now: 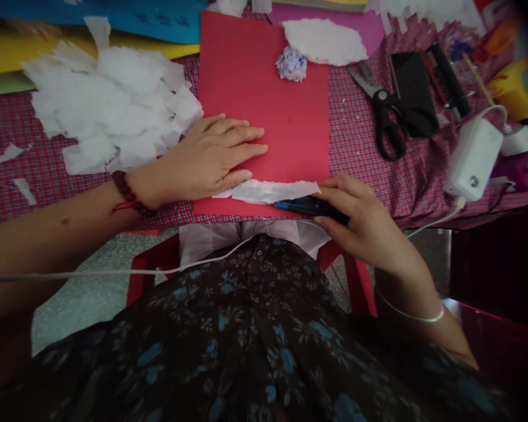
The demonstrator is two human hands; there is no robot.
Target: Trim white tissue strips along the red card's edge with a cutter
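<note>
My left hand (215,155) lies flat on a red sheet of card (264,105), fingers stretched out. Its thumb rests at the left end of a torn white paper strip (273,191), which lies along the card's near edge. At the strip's right end, my right hand (356,214) is closed round a slim dark tool with a blue edge, which looks like a stapler (303,205). The tool's blue end lies against the strip's lower side; whether paper is between its jaws cannot be made out. My right fingertips are close to the strip's right tip.
Torn white paper pieces (114,105) are heaped at left. A crumpled paper ball (291,64) and an oval white paper (325,41) lie on the card's far part. Scissors (387,117), a phone (413,88) and a white corded device (475,155) are at right. A white cable (158,271) crosses my lap.
</note>
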